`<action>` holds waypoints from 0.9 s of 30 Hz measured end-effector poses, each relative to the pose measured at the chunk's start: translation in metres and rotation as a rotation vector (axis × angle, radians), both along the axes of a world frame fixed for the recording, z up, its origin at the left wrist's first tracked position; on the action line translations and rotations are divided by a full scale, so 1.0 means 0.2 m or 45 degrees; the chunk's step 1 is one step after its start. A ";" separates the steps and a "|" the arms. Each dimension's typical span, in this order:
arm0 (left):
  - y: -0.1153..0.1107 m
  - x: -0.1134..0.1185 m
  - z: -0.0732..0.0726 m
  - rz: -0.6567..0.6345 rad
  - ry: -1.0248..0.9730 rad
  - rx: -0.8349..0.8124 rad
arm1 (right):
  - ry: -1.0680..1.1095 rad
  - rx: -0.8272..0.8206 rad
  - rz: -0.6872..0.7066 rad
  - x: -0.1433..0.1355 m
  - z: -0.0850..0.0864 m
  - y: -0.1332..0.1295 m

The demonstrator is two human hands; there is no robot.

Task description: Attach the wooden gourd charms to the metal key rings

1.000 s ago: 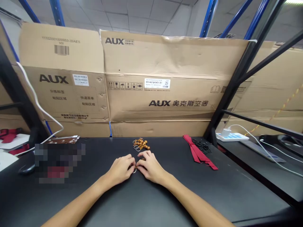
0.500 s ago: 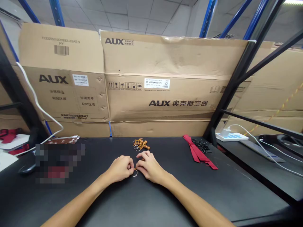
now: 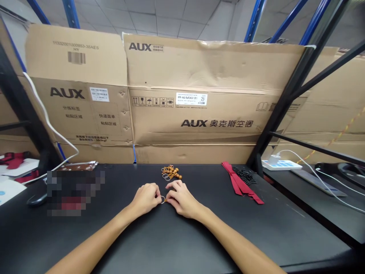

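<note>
Between my fingertips, low over the black tabletop, is a silver key ring [image 3: 163,199] with a short bit of orange-brown cord. My left hand [image 3: 147,198] pinches the ring's left side. My right hand [image 3: 180,198] is closed on the cord end at the ring's right; a brown bead shows partly behind its fingers. Just beyond both hands lies a small pile of keychains [image 3: 172,172] with brown wooden beads, cords and silver rings.
Red fabric strips [image 3: 242,183] and a heap of black buckles [image 3: 244,176] lie to the right. A white power strip [image 3: 281,164] stands beyond the black post. Cardboard panels [image 3: 188,114] wall off the back. At left are a dark mouse [image 3: 37,200] and a white cable [image 3: 51,127].
The ring has turned and moved slightly up in view, and now spans the gap between both hands' fingertips. My left fingers have shifted onto the ring. The view has tilted slightly.
</note>
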State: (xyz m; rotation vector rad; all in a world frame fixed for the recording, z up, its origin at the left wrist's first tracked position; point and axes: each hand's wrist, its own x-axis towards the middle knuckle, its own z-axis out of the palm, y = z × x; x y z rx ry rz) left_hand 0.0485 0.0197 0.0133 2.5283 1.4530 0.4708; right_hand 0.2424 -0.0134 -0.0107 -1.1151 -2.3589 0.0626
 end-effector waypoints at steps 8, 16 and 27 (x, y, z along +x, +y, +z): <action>0.01 -0.01 -0.02 -0.297 -0.022 0.022 | -0.011 0.032 -0.070 -0.01 -0.01 0.01; 0.02 -0.01 -0.01 -0.246 0.066 -0.064 | -0.013 0.023 -0.037 -0.02 0.00 0.00; 0.01 -0.01 0.01 -0.121 0.171 0.023 | -0.020 -0.001 -0.050 -0.01 0.00 0.00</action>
